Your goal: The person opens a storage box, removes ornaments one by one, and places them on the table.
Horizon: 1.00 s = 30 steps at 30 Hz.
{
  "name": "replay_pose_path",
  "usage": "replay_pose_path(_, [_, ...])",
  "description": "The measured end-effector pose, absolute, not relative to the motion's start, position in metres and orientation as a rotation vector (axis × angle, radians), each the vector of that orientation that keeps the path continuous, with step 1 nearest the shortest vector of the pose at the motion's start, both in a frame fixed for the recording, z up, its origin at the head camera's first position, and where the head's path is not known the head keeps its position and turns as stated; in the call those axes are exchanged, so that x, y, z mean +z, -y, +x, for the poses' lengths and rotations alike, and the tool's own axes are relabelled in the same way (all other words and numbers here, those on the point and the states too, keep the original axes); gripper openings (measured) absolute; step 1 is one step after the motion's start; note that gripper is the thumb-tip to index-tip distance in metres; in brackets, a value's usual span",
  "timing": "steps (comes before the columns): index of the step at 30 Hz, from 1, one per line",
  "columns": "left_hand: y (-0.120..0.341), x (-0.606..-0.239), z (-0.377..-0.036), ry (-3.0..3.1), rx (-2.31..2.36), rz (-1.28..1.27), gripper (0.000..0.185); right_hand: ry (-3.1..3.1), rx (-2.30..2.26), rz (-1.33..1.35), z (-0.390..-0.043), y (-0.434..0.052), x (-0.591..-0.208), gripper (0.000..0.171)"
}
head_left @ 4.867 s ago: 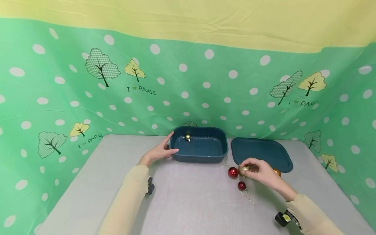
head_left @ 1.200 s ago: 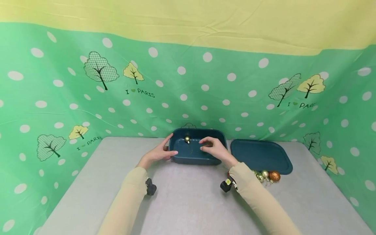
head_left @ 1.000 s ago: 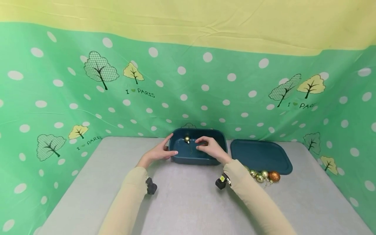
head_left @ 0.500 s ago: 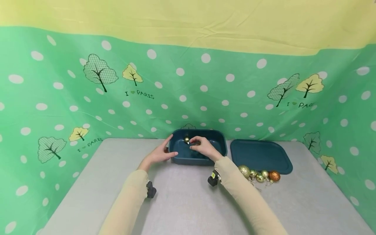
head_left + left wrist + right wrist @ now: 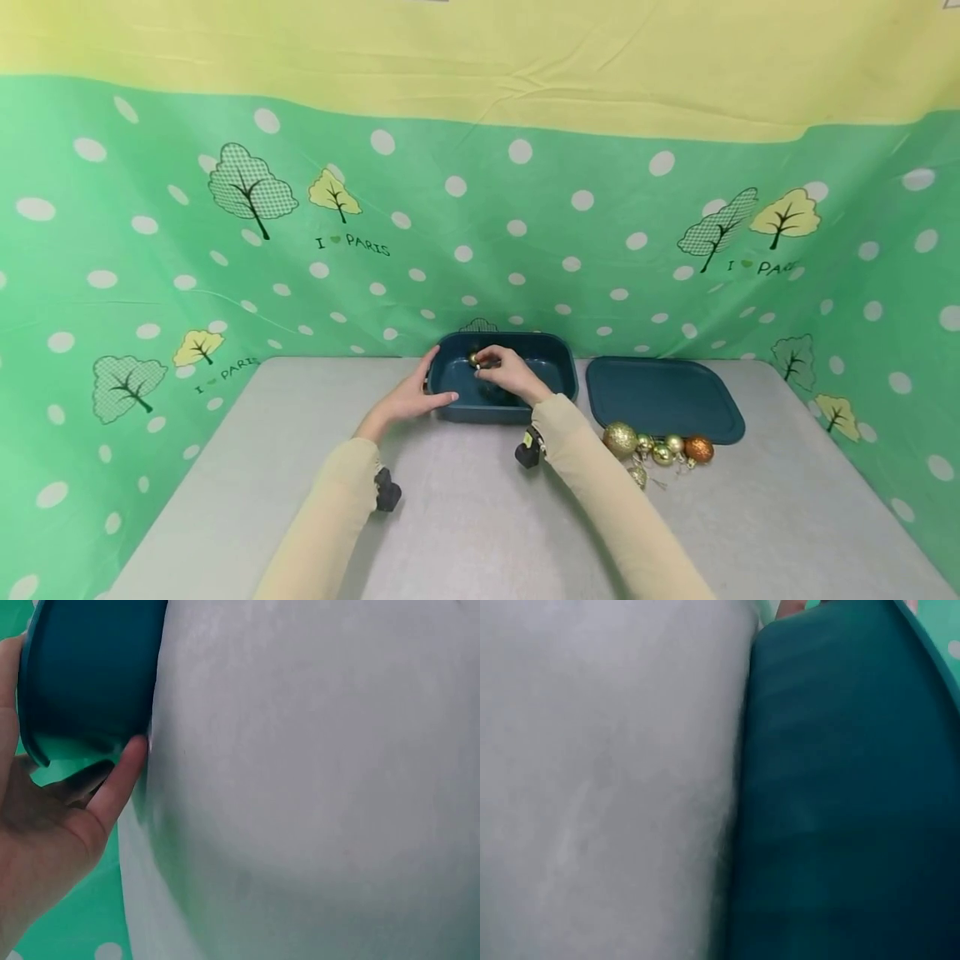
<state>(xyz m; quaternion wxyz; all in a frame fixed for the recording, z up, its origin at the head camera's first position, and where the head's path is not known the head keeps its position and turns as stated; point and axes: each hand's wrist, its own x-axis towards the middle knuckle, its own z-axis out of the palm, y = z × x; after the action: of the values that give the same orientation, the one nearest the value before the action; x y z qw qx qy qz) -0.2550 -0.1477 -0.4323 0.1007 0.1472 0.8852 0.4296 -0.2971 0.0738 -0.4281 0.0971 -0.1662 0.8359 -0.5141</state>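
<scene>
In the head view, a blue plastic box stands at the back of the table. My left hand holds its left end, thumb at the front corner and fingers along the side. The left wrist view shows fingers of that hand against the box wall. My right hand reaches inside the box. Its thumb and fingertips pinch a small gold Christmas ball, partly covered by the fingers. Only the outside of the box fills the right wrist view; the fingers are hidden there.
Right of the box lies a matching blue lid. By its front edge are a large glittery gold ball, several smaller gold balls and an orange ball. Another gold ball lies closer, beside the right sleeve.
My right hand has left the ornaments on the table, entered the box and moved left to the small gold ball. The red balls are out of view now. My left hand stays at the box.
</scene>
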Motion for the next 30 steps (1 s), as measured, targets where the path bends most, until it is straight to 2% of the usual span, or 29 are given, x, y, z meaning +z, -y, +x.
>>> replay_pose_path(17, [0.149, -0.437, -0.257, -2.56, 1.319, 0.384, 0.097, -2.54, -1.463, -0.474, -0.311, -0.062, -0.435, 0.045])
replay_pose_path(22, [0.15, -0.437, -0.259, -2.552, 1.308, 0.373, 0.099, -2.569, -1.315, -0.56, -0.313, -0.061, -0.438, 0.053])
replay_pose_path(30, [0.148, -0.437, -0.259, -2.561, 1.308, 0.406, 0.096, -2.517, -1.265, -0.745, -0.311, -0.062, -0.44, 0.041])
